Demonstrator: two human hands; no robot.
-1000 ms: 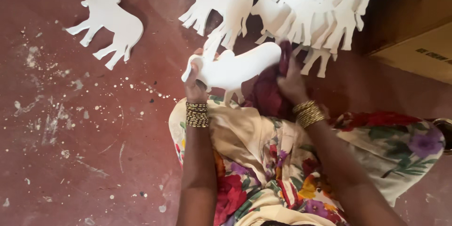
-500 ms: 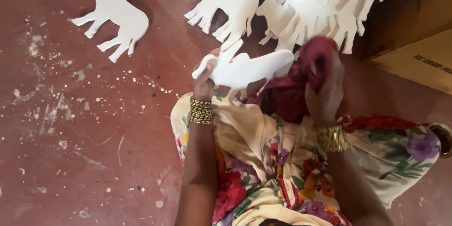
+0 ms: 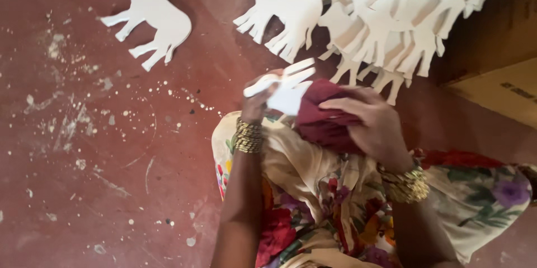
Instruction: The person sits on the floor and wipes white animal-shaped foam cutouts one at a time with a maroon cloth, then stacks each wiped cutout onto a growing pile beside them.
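Head-camera view looked down over the person's lap, where both hands worked close together. The left hand [image 3: 258, 100] was closed around a white animal-shaped cutout [image 3: 285, 86], pinching it near one end so that its legs pointed up and away from the body. The right hand [image 3: 369, 122] was curled, fingers bent, over a bunched maroon cloth [image 3: 321, 117] that was pressed against the cutout's flat side. Gold bangles [image 3: 249, 135] circled the left wrist, and another set showed on the right wrist. Beneath the hands lay the person's floral garment [image 3: 313, 201], spread across the knees.

Judging from the layout, the cloth was being rubbed over this one piece, and whether that piece was nearly finished could not be told. Just beyond the hands, a heap of white animal cutouts [image 3: 391, 16] overlapped one another on the floor, and a single cutout [image 3: 154, 16] lay well apart to the left. Which of these had been handled already and which remained could not be told from their look. The red floor [image 3: 84, 178] was speckled with pale spots, and a cardboard box [image 3: 498, 89] sat at the right edge.
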